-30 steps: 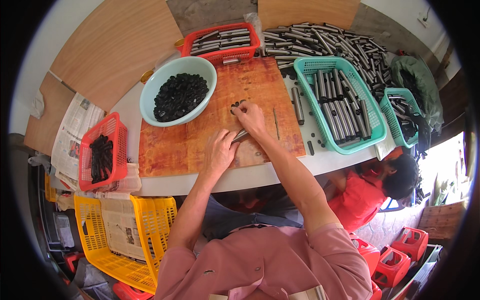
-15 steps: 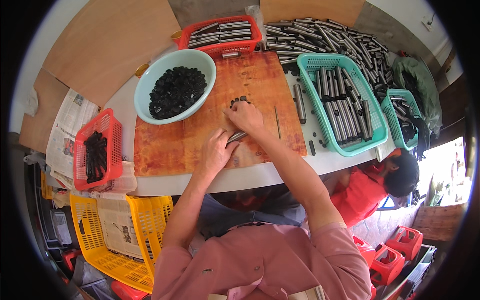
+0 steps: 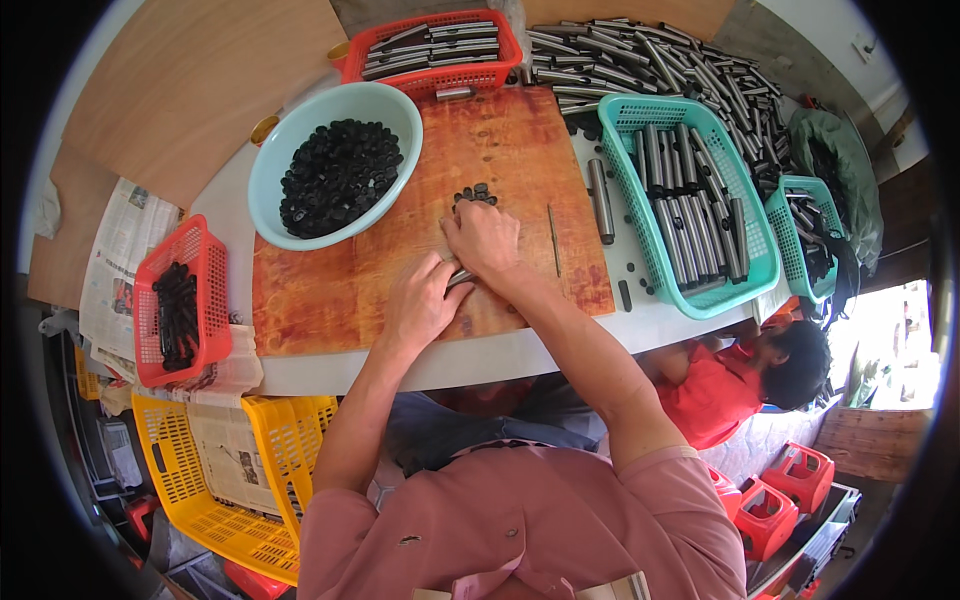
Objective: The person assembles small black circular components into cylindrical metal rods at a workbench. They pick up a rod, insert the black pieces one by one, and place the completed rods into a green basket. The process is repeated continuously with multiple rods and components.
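Observation:
My left hand (image 3: pixel 424 300) is closed round a short silver metal tube (image 3: pixel 460 278), which lies low over the wooden board (image 3: pixel 350 300). Just beyond it, my right hand (image 3: pixel 484 238) is curled with its fingers turned down toward the tube's far end. What those fingers pinch, if anything, is hidden beneath the hand. Several small black plugs (image 3: pixel 476 192) lie in a cluster right past my right knuckles. A thin metal rod (image 3: pixel 555 242) rests on the board to the right of that hand.
A pale blue bowl (image 3: pixel 262 190) holds black plugs. Tubes fill a teal basket (image 3: pixel 700 303), a red basket (image 3: pixel 420 80) and a far-right heap (image 3: pixel 680 60). Left stands a red basket (image 3: pixel 218 300) of black parts. A person in red (image 3: pixel 715 395) is at the right below the table.
My right hand has drawn slightly left and nearer, toward the tube. More of the black plugs shows beyond it. The whole view has shifted a little; my left hand keeps its grip.

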`<state>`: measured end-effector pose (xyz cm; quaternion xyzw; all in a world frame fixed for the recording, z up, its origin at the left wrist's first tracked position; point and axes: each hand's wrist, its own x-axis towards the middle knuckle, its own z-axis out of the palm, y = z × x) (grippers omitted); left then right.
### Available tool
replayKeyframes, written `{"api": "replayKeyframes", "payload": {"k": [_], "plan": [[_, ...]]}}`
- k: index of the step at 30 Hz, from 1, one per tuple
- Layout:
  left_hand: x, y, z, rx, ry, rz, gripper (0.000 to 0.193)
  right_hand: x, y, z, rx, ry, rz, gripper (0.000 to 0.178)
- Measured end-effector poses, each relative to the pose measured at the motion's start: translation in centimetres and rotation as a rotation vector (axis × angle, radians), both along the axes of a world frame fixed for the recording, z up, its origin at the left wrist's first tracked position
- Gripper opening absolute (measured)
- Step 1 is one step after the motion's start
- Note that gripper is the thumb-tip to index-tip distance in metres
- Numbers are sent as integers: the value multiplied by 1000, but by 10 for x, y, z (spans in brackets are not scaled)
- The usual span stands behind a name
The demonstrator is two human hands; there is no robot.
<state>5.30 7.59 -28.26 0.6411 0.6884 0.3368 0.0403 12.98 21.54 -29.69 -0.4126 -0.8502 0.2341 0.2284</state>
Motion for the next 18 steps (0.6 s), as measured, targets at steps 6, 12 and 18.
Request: {"api": "replayKeyframes", "payload": {"k": [6, 12, 18], "plan": [[-1, 0, -5, -18, -22, 13, 29, -1, 2, -4, 23, 22, -7, 28], [-2, 3, -5, -15, -38, 26, 27, -3, 3, -3, 35, 5, 12, 28], [-1, 4, 2, -25, -25, 25, 26, -5, 2, -3, 30, -19, 7, 27]]}}
